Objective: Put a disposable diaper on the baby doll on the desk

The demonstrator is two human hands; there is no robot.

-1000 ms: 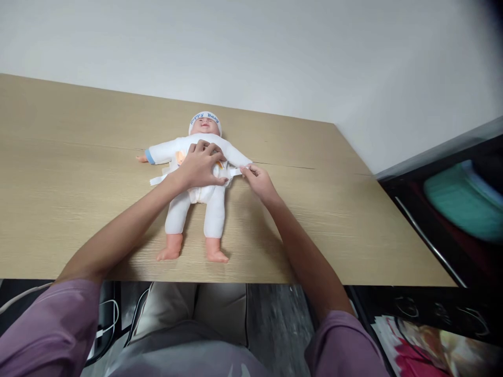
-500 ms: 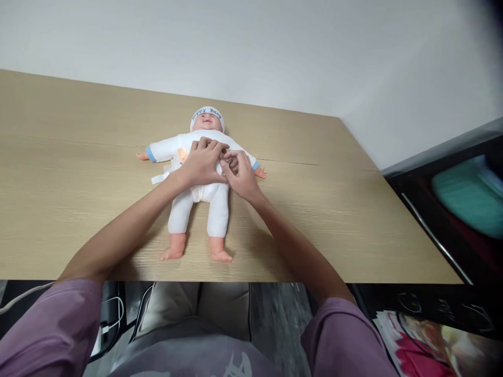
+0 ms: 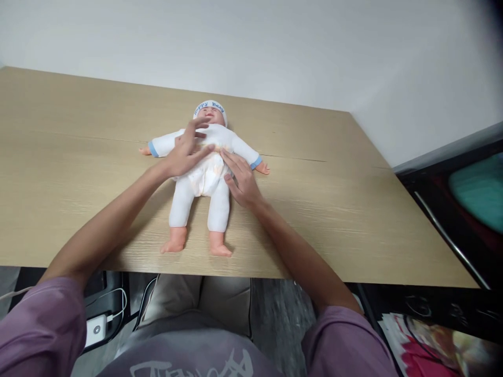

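A baby doll (image 3: 220,135) in a white suit with blue cuffs and a lettered white cap lies on its back, feet toward me. Around its hips is a white diaper (image 3: 207,177) with a pale orange waist edge. My left hand (image 3: 187,152) is open over the doll's chest and waist, its fingers spread and its thumb along the diaper's top edge. At the other side of the waist, my right hand (image 3: 242,180) rests with outstretched fingers against the diaper's edge. The left hand and forearm hide the diaper's left side.
The doll lies on a wooden table (image 3: 334,209) that meets a white wall (image 3: 236,47). A black unit with a teal item (image 3: 477,191) stands at the right. Below the table are a white charger (image 3: 95,330) with a cable and a colourful bag (image 3: 428,351).
My hands, earlier close together with bent fingers at the waist's right side, have parted and straightened. The left moved left and up over the chest. A white tab sticking out left is out of sight.
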